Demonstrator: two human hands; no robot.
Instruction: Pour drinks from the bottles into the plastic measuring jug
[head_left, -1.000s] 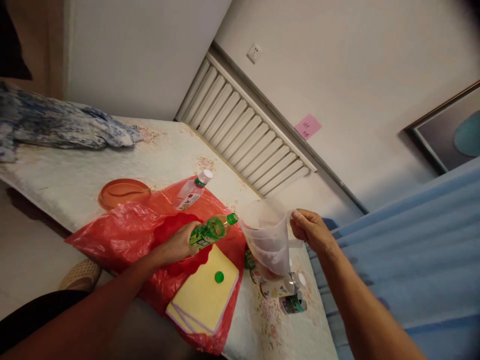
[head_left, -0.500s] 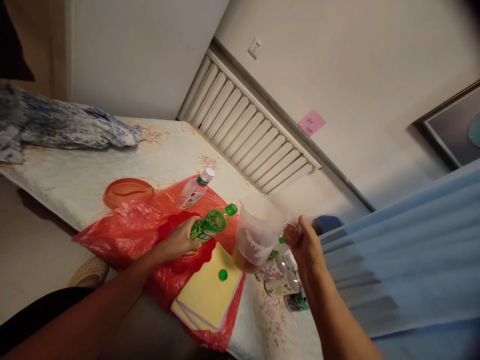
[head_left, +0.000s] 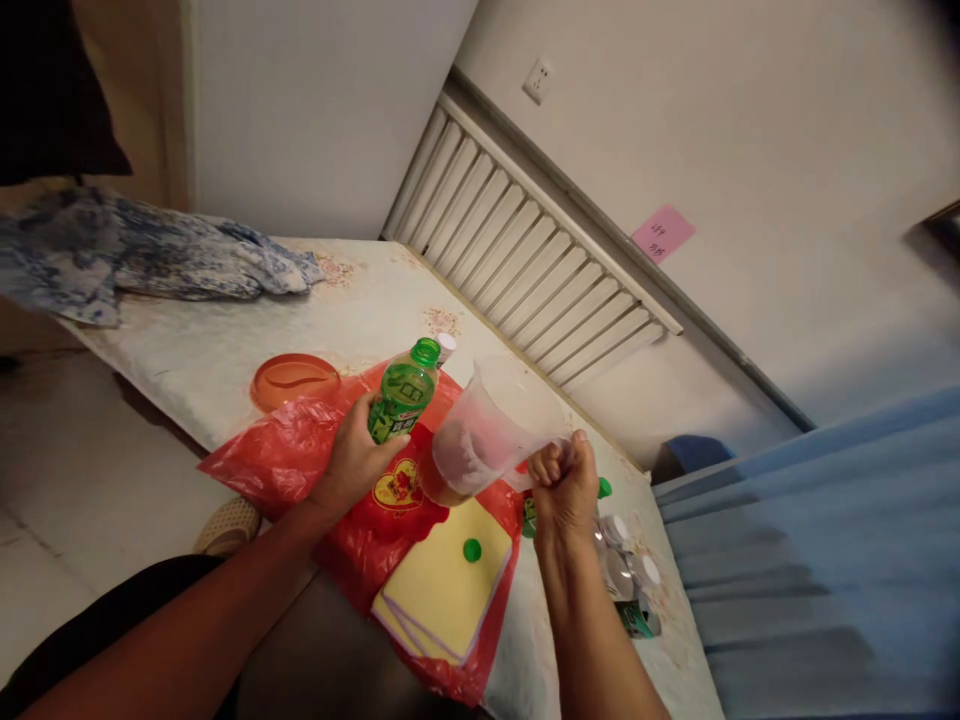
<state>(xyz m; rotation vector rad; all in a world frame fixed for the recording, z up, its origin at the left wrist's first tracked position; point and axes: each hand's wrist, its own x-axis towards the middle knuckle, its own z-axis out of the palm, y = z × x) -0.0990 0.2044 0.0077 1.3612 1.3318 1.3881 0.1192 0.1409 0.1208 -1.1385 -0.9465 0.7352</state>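
Note:
My left hand (head_left: 360, 450) is closed around a green-labelled plastic bottle (head_left: 405, 395), uncapped and fairly upright. By its handle, my right hand (head_left: 566, 480) grips a clear plastic measuring jug (head_left: 480, 430) with some brownish liquid low inside. The jug is just right of the bottle, a small gap between them. Beneath both lie a red plastic bag (head_left: 277, 450) and a red scalloped item with a gold print (head_left: 397, 490). Folded yellow cloths (head_left: 450, 590) rest on the bag, a green bottle cap (head_left: 472, 550) on top. Another bottle's white cap (head_left: 445, 346) shows behind the green bottle.
An orange-red round lid (head_left: 294, 380) lies on the flowered tablecloth (head_left: 225, 335). Several bottles (head_left: 622, 575) stand right of my right forearm. Blue-and-white patterned fabric (head_left: 210, 260) is at the far left. A radiator (head_left: 517, 230) and a blue curtain (head_left: 825, 560) border the table.
The green bottle has gone from tilted toward the jug to nearly upright. The jug has moved left, closer over the red bag, and now largely hides the bottle behind. The view has shifted slightly.

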